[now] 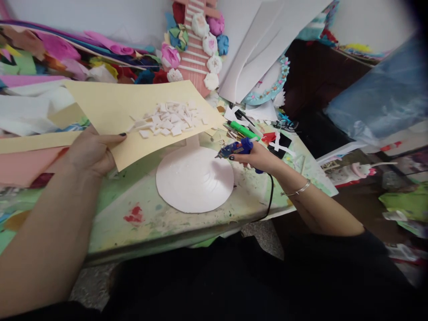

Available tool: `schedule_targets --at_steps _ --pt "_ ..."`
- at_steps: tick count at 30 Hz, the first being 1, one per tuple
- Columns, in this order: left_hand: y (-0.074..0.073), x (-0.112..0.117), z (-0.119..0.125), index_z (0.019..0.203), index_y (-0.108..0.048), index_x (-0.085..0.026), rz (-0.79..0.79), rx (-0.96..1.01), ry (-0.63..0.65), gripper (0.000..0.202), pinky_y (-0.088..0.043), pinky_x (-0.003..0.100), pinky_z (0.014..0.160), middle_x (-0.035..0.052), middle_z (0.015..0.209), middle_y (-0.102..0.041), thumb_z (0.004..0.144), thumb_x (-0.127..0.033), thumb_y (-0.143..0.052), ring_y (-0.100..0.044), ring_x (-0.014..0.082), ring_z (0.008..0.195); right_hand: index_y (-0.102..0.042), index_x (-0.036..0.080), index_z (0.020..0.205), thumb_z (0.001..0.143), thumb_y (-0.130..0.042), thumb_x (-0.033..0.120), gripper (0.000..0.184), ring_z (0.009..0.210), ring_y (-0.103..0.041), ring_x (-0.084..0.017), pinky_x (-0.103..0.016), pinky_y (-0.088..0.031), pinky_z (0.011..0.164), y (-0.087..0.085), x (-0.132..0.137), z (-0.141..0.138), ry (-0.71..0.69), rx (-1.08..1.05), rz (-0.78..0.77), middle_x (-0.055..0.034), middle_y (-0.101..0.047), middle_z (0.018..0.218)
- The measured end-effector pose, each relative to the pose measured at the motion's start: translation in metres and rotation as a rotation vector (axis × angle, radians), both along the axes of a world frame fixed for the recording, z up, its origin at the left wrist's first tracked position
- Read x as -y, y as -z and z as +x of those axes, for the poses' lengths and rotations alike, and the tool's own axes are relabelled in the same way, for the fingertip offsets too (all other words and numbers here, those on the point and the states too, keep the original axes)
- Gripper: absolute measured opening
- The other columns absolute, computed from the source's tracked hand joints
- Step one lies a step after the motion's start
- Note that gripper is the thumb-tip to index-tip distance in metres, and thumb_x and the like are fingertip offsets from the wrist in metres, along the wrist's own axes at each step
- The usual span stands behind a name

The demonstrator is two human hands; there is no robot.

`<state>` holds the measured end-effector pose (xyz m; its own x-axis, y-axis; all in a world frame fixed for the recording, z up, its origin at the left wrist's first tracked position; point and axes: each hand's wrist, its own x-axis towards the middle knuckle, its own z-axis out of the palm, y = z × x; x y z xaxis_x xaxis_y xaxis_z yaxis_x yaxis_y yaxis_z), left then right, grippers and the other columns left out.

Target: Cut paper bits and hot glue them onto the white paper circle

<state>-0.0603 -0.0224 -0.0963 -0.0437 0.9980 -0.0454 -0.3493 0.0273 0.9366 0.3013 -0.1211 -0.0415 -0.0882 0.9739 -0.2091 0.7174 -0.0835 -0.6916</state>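
L hand pinches edge of yellow sheet btwn thumb & fingers, holding it raised & tilted over the worktop; pile of small white bits sits on it. R hand is wrapped round blue glue gun, nozzle pointing L, at upper R part of white disc; can't tell if tip touches. Disc lies flat nr front edge of worktop, below/in front of sheet, w/ shiny marks on top. Black cord hangs below gun. Green tool lies behind R hand. At back: pink board w/ paper flowers. Red smear on worktop, L of disc.
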Motion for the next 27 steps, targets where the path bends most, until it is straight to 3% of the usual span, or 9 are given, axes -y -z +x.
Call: schedule_targets --at_steps 6,12,19,23,27 --pt "-0.003 0.003 0.002 0.113 -0.062 -0.020 -0.017 0.008 -0.023 0.067 -0.045 0.045 0.104 0.0072 0.109 -0.071 0.053 0.010 -0.058 -0.061 0.0273 0.113 -0.071 0.013 0.087 0.074 -0.069 0.044 0.034 0.055 -0.054 -0.014 -0.027 -0.041 0.048 0.002 -0.010 -0.004 -0.040 0.036 0.002 -0.0059 -0.063 0.063" --pt "-0.001 0.001 0.001 0.110 -0.065 -0.019 -0.012 0.001 -0.019 0.063 -0.043 0.046 0.104 0.0066 0.113 -0.070 0.054 0.010 -0.058 -0.060 0.0264 0.115 -0.073 0.019 0.104 0.076 -0.067 0.043 0.038 0.057 -0.048 -0.009 -0.023 -0.038 0.050 -0.010 0.035 0.005 -0.117 0.055 -0.084 -0.0032 -0.070 0.083" --pt "-0.001 0.005 0.006 0.095 -0.071 -0.015 -0.025 -0.037 0.003 0.047 -0.034 0.046 0.109 0.0055 0.120 -0.068 0.056 0.008 -0.059 -0.056 0.0267 0.120 -0.073 0.020 0.104 0.078 -0.066 0.048 0.039 0.058 -0.049 -0.012 -0.024 -0.041 0.054 -0.014 0.075 0.009 -0.071 0.009 -0.056 -0.0015 -0.065 0.070" --pt "-0.002 0.007 0.009 0.097 -0.071 -0.016 -0.051 -0.033 0.007 0.049 -0.035 0.045 0.109 0.0056 0.121 -0.067 0.056 0.009 -0.059 -0.055 0.0259 0.122 -0.073 0.018 0.104 0.079 -0.065 0.050 0.041 0.061 -0.050 -0.012 -0.025 -0.042 0.057 -0.009 0.084 -0.003 -0.100 0.006 -0.038 -0.0022 -0.066 0.075" --pt "-0.001 0.007 0.012 0.093 -0.070 -0.015 -0.060 -0.018 -0.005 0.047 -0.041 0.039 0.106 0.0061 0.119 -0.068 0.055 0.010 -0.059 -0.058 0.0223 0.118 -0.074 0.018 0.102 0.079 -0.064 0.053 0.042 0.055 -0.045 -0.012 -0.026 -0.037 0.053 -0.003 0.089 -0.007 -0.099 0.107 0.045 0.0004 -0.059 0.062"
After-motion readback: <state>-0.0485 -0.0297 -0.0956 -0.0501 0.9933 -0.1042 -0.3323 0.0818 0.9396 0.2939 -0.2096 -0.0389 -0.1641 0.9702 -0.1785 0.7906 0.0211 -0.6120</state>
